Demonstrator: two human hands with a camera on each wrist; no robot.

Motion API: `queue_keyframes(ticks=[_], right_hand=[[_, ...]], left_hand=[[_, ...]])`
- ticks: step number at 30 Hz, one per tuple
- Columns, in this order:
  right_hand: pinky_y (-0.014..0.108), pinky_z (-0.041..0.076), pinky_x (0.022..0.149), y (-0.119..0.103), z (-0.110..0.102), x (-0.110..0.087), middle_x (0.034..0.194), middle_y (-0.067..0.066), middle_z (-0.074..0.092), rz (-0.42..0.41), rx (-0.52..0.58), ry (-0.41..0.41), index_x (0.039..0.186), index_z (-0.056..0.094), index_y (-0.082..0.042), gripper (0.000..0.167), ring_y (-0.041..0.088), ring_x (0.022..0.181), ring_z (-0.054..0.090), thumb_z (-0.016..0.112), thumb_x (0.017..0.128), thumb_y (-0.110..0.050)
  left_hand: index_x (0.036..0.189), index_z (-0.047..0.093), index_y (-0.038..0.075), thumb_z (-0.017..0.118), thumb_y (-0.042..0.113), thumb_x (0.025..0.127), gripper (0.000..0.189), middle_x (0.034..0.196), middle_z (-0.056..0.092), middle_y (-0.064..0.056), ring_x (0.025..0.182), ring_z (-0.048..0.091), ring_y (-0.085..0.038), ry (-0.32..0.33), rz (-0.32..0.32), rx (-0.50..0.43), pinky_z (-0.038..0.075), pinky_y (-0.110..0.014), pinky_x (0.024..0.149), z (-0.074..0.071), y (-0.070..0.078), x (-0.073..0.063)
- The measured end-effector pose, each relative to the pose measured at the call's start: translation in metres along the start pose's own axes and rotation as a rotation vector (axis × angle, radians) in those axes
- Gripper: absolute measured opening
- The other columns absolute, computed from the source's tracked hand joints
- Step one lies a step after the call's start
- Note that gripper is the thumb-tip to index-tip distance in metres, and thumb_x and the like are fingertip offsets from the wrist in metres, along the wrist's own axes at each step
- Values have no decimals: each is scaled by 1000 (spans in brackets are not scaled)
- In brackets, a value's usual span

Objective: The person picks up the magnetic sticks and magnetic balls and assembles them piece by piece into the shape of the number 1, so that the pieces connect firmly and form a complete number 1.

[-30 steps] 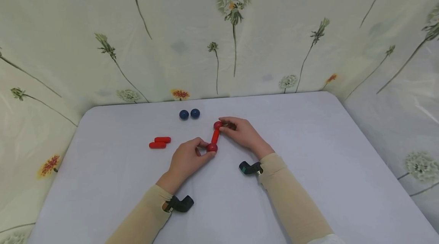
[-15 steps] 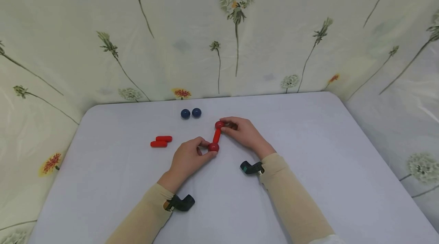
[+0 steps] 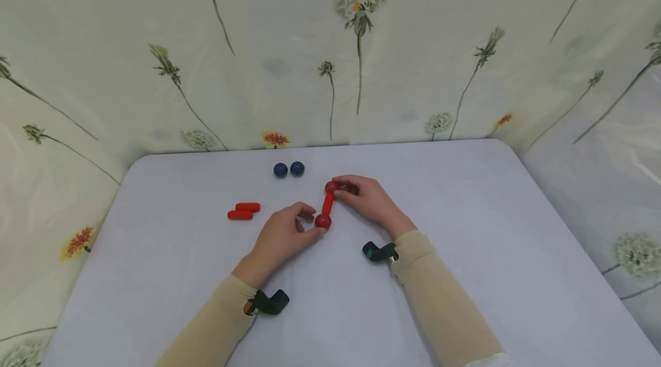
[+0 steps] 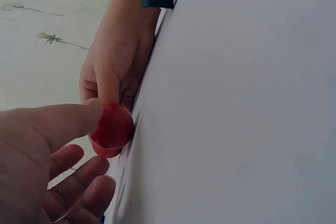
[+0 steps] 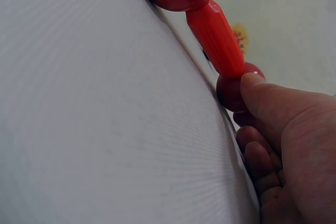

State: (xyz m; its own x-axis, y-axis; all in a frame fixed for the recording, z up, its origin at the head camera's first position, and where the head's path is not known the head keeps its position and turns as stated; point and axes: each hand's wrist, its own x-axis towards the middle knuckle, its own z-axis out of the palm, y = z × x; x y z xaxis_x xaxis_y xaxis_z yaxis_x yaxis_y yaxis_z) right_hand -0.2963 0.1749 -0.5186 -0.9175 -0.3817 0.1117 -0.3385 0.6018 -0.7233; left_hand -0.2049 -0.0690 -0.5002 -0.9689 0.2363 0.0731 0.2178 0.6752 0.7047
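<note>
A red rod [image 3: 327, 204] joins two darker red balls on the white table, like a small dumbbell. My right hand [image 3: 368, 199] pinches the far ball [image 3: 330, 187] between thumb and fingers, as the right wrist view also shows around that ball [image 5: 231, 93]. Beside the near ball [image 3: 322, 222] is my left hand [image 3: 281, 235], its fingers spread away from it. In the left wrist view the thumb [image 4: 68, 121] lies against the near ball [image 4: 114, 125], while the other fingers hang loosely curled below, apart from it.
Two dark blue balls [image 3: 288, 169] sit near the back edge of the white table [image 3: 490, 241]. Two loose red rods [image 3: 244, 211] lie side by side to the left of my left hand. A flower-printed curtain [image 3: 258, 69] hangs behind the table.
My left fingers have loosened from the near red ball and spread apart from it. The right hand keeps its pinch on the far ball. The head view has shifted slightly.
</note>
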Motion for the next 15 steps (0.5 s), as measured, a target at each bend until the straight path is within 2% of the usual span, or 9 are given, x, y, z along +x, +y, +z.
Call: queue_keyframes(ticks=[4, 9, 12, 15], right_hand=[[33, 52, 85, 1, 0, 0, 109, -12, 66, 7, -11, -5, 130, 64, -27, 42, 9, 93, 60, 68, 92, -45], [34, 52, 85, 1, -1, 0, 108, -11, 66, 3, -2, -8, 130, 64, -26, 41, 11, 93, 60, 69, 92, -42], [33, 51, 84, 0, -1, 0, 105, -11, 66, 3, 1, -12, 130, 65, -26, 41, 11, 92, 60, 69, 92, -41], [32, 51, 84, -1, -1, 0, 105, -11, 66, 11, -1, -16, 130, 65, -26, 40, 11, 92, 59, 69, 93, -39]], left_hand=[[115, 66, 22, 79, 42, 82, 41, 103, 66, 11, 80, 58, -10, -6, -45, -19, 50, -29, 68, -10, 3, -5], [112, 68, 22, 78, 39, 84, 35, 104, 65, 10, 87, 57, -11, 24, -95, -20, 50, -31, 73, -27, 0, -12], [111, 69, 21, 78, 38, 83, 33, 102, 65, 7, 89, 57, -14, 52, -125, -18, 50, -34, 75, -39, -6, -17], [111, 70, 20, 78, 38, 84, 34, 100, 66, 4, 91, 58, -15, 87, -126, -12, 50, -36, 78, -49, -18, -21]])
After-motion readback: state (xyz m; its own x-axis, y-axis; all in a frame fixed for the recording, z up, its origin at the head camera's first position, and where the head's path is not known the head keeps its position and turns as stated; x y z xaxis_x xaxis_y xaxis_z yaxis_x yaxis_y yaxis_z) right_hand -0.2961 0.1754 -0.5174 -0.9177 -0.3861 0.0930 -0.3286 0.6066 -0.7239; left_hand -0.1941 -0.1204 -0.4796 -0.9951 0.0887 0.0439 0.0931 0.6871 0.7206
